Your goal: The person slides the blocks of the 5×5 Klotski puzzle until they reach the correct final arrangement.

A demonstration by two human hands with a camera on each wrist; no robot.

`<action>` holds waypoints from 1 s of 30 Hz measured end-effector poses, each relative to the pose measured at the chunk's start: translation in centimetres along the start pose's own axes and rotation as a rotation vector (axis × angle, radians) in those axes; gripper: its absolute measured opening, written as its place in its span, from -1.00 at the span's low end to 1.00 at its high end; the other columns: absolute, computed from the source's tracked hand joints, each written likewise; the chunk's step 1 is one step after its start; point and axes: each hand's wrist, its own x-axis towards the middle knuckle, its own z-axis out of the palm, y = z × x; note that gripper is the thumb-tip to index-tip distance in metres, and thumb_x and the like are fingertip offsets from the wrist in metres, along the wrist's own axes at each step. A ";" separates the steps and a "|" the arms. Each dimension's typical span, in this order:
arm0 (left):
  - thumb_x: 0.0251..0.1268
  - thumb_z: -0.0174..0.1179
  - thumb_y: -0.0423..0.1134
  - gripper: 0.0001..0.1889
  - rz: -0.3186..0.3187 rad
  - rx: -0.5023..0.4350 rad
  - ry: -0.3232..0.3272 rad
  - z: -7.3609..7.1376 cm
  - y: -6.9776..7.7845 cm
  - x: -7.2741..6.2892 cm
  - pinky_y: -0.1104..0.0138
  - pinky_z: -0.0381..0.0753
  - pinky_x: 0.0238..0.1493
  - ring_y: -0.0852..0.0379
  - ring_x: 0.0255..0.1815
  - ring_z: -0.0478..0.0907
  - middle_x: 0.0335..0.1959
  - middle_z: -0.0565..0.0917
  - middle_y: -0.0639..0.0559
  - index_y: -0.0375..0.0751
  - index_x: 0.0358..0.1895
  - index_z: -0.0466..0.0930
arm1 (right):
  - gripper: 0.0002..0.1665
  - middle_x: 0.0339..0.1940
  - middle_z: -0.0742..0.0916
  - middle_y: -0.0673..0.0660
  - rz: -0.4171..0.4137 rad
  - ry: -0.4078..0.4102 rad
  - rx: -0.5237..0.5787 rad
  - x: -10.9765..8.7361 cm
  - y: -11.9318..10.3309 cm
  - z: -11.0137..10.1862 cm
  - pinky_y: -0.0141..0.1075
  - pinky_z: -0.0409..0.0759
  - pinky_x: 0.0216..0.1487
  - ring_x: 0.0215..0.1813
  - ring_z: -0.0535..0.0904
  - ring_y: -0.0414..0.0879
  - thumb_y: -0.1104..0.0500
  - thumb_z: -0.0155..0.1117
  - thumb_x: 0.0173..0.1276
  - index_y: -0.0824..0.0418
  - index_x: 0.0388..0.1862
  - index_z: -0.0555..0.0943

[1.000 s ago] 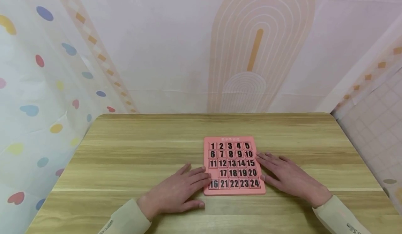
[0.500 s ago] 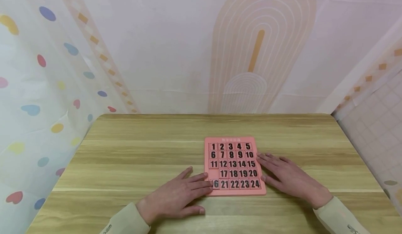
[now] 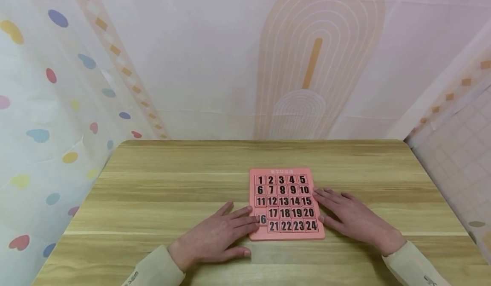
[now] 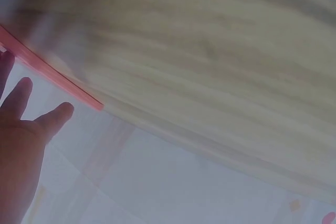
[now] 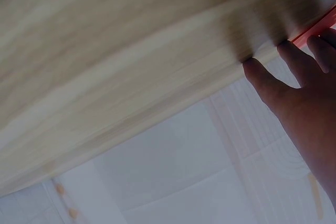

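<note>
A pink number sliding puzzle (image 3: pixel 285 236) lies flat on the table, its tiles running from 1 to 24. The number 16 tile (image 3: pixel 263 219) sits in the left column, halfway between the fourth and fifth rows. Fingertips of my left hand (image 3: pixel 215 238) rest on that tile and cover its left part; the other fingers lie straight, with the thumb on the tabletop. My right hand (image 3: pixel 356 218) is spread along the puzzle's right side, fingertips at the frame. Both wrist views catch only a strip of the pink edge (image 4: pixel 60 81) beside outstretched fingers.
The wood-grain table (image 3: pixel 161 183) stretches out around the puzzle, with its far edge against a patterned cloth backdrop (image 3: pixel 199 64). Another cloth with coloured spots (image 3: pixel 37 135) hangs at the left.
The number 16 tile has slid up about half a space from the bottom row, with my left fingertips moving along on it. My right hand has stayed in place.
</note>
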 end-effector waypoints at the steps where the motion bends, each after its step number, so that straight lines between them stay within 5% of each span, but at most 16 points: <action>1: 0.56 -0.09 0.34 -0.30 -0.004 0.000 -0.002 0.0 0.0 0.0 -0.26 0.21 0.51 -0.02 0.59 0.26 0.52 0.44 0.08 -0.02 0.51 0.44 | -0.27 0.56 0.47 0.11 -0.001 0.001 -0.001 0.0 0.0 0.0 0.29 0.37 0.42 0.53 0.38 0.17 -0.22 0.07 0.62 0.11 0.60 0.38; 12: 0.55 -0.11 0.36 -0.28 -0.055 -0.020 -0.063 -0.4 -0.2 0.5 -0.26 0.12 0.54 -0.01 0.61 0.21 0.56 0.38 0.07 0.00 0.54 0.40 | -0.28 0.56 0.47 0.10 -0.011 0.007 -0.001 -0.1 0.0 -0.1 0.27 0.40 0.40 0.53 0.39 0.17 -0.21 0.08 0.63 0.11 0.60 0.38; 30: 0.55 -0.10 0.36 -0.30 -0.061 0.000 -0.033 -0.2 -0.4 0.7 -0.31 0.15 0.51 -0.05 0.62 0.20 0.56 0.38 0.05 0.03 0.54 0.42 | -0.27 0.57 0.46 0.10 -0.003 0.003 0.006 -0.1 -0.1 -0.1 0.27 0.38 0.42 0.54 0.38 0.16 -0.21 0.08 0.63 0.11 0.60 0.37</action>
